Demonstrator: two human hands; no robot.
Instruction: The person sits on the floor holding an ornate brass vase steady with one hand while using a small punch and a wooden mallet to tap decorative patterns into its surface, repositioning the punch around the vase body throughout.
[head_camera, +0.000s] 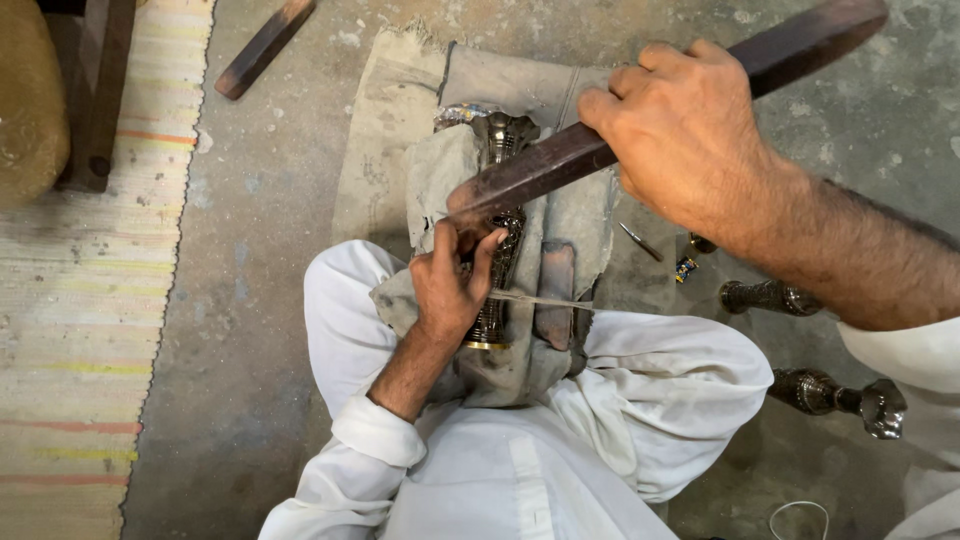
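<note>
An ornate dark metal piece (505, 140) with a fluted flared top lies lengthwise on grey cloth padding (560, 90) in my lap. My left hand (452, 285) pinches a small tool against the piece's middle; the tool is mostly hidden by my fingers. My right hand (685, 130) grips a long dark wooden stick (550, 165) that slants across the piece, its lower end blurred just above my left fingers. A thin metal strip (545, 300) crosses the cloth beside my left hand.
Two similar carved metal pieces (765, 295) (840, 395) lie on the concrete floor at right. A short wooden bar (265, 45) rests at the top left. A striped woven rug (80, 300) and a wooden furniture leg (95, 95) lie left. A wire loop (800, 515) sits bottom right.
</note>
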